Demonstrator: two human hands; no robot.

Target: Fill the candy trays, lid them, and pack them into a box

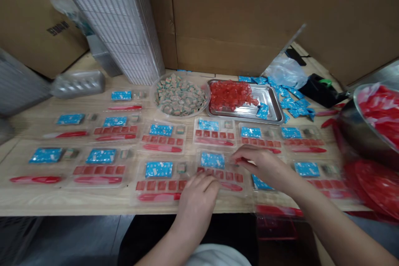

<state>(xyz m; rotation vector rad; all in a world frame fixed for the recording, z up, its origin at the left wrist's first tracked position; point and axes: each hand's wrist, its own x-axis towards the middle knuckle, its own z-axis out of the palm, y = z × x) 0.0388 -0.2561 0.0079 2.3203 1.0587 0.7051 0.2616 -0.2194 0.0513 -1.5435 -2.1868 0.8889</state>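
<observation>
My left hand (198,194) is closed, fingers together and bent down. Its fingertips touch the left end of the red square row in a clear plastic tray (191,158); anything under them is hidden. Above that tray's right side, my right hand (260,162) pinches a small red piece, partly covered by the fingers. The tray holds a blue patterned packet (212,160), a row of red translucent squares (230,176) and a red-and-pink pen-shaped item (231,186). Partly under my right forearm lies another tray with a blue packet (261,183).
Several similar filled trays (99,168) stand in rows. Behind are a bowl of small pale-green blocks (182,95), a metal tray (274,99) of red squares (230,94) and loose blue packets (294,104). A metal bowl (355,120) is right; stacked clear trays (121,20) tower back left.
</observation>
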